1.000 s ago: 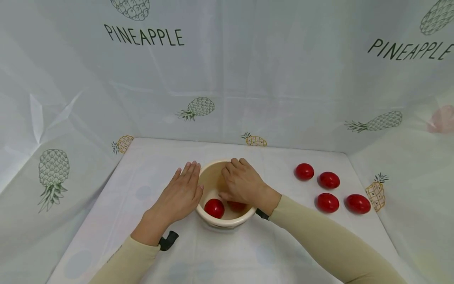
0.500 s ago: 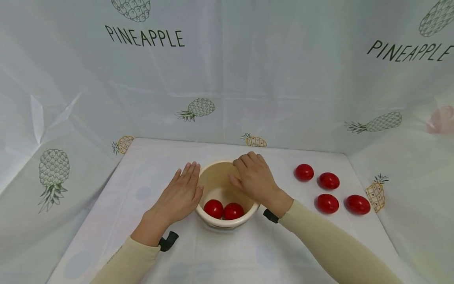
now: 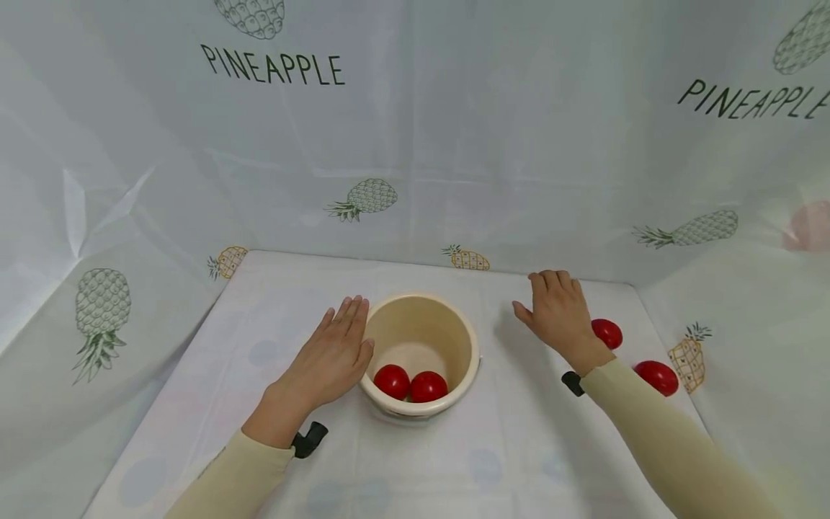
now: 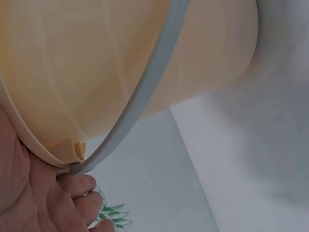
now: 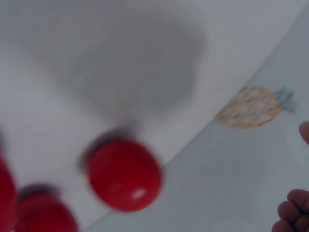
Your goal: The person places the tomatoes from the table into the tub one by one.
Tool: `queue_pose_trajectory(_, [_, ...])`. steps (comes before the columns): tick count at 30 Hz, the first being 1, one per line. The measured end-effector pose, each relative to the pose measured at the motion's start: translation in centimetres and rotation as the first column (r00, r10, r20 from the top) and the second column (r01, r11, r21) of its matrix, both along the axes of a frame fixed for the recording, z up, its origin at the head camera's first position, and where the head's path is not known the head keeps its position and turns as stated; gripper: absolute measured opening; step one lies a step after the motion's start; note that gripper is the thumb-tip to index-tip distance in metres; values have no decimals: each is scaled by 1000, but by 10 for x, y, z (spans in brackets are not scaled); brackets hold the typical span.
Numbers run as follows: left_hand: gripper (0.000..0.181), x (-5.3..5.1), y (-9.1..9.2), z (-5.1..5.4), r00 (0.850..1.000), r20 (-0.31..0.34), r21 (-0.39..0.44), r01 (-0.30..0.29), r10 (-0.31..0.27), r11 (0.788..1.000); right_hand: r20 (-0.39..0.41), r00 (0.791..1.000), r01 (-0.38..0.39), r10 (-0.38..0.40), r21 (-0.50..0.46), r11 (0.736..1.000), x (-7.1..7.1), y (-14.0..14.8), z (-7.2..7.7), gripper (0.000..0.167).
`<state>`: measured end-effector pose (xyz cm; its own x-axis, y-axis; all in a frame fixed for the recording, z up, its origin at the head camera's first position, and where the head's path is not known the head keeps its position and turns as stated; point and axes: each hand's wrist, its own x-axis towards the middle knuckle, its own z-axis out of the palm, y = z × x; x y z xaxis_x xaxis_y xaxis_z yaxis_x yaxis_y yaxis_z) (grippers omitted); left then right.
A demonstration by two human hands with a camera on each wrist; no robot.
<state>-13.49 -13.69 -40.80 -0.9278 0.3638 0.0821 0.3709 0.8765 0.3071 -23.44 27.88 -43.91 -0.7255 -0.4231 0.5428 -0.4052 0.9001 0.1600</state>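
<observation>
A cream bucket [image 3: 421,324] stands on the table, and two glossy red eggs [image 3: 410,384] lie side by side at its near inner wall. My left hand [image 3: 331,353] rests against the left rim with fingers straight; in the left wrist view its palm touches the rim beside the joint of the grey handle [image 4: 145,87]. My right hand [image 3: 554,313] is in the air right of the bucket, holding nothing, its fingers loosely bent. Two red eggs show past it, one partly behind the hand [image 3: 607,333] and one farther right [image 3: 656,378]. The right wrist view shows red eggs [image 5: 125,175] below the hand.
A white patterned cloth [image 3: 421,468] covers the table. Sheets printed with pineapples [image 3: 372,195] rise behind and at both sides. A black wrist strap [image 3: 310,440] sits on the left wrist and another [image 3: 573,383] on the right.
My right hand has left the bucket and moved right, over toward the eggs on the table, partly covering them. The second egg lies uncovered inside the bucket. My left hand stays at the rim.
</observation>
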Motion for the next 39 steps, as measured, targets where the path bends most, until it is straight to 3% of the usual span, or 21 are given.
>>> queue_pose_trajectory(3, [69, 0, 0, 1, 1000, 3, -2, 0, 0, 1000, 104, 994, 35, -43, 77, 996, -3, 29, -6, 67])
queue_pose_trajectory(7, [69, 0, 1, 1, 1000, 15, -5, -4, 4, 1000, 221, 974, -1, -44, 197, 980, -8, 57, -6, 70])
queue_pose_trajectory(12, [70, 0, 1, -1, 1000, 25, -13, -9, 9, 1000, 279, 960, -92, -12, 357, 930, -15, 78, -6, 74])
queue_pose_trajectory(17, [70, -1, 2, -2, 1000, 22, -9, -1, 1, 1000, 338, 940, -106, -51, 430, 897, -17, 89, -10, 76])
queue_pose_trajectory(25, [70, -1, 3, -3, 1000, 13, -21, -1, 1, 1000, 375, 925, -97, -67, 401, 911, -18, 96, -22, 64])
queue_pose_trajectory(33, [70, -1, 1, -1, 1000, 12, -21, -2, 2, 1000, 304, 949, 4, -84, 252, 968, -20, 83, -23, 63])
queue_pose_trajectory(39, [71, -2, 2, -1, 1000, 23, -21, -3, 4, 1000, 252, 965, 25, -79, 211, 977, -15, 67, -18, 58])
